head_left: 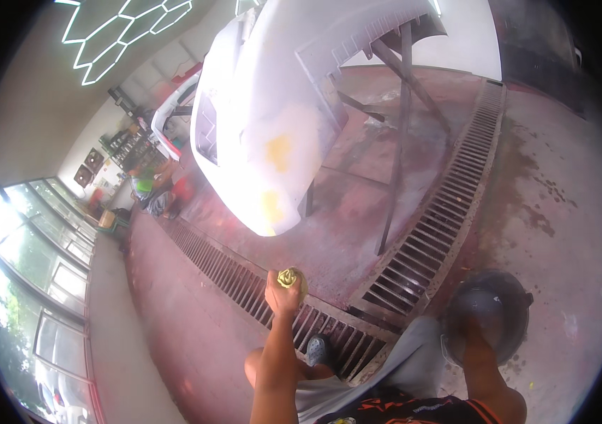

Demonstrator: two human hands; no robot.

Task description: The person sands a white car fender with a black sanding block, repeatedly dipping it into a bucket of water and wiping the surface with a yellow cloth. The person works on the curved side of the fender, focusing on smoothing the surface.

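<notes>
My left hand (282, 297) is closed around a yellow-gold object (291, 278) with a crumpled-looking top, held up over the floor grate. What kind of thing it is, I cannot make out. On the right, my other arm reaches down into a dark bucket (516, 290). Inside it my right hand (472, 331) is murky and its fingers are hidden. Ahead of my left hand, without contact, a large whitish car bumper (294, 134) rests on a stand (401, 134). Yellowish patches (277, 152) mark its lower end.
Metal drain grates (431, 219) cross the wet reddish floor (357, 177) and meet near my shoe (320, 350). Another person (151, 187) crouches at the far left by shelves (128, 148). Another car part (167, 124) stands behind the bumper. Windows (39, 247) line the left wall.
</notes>
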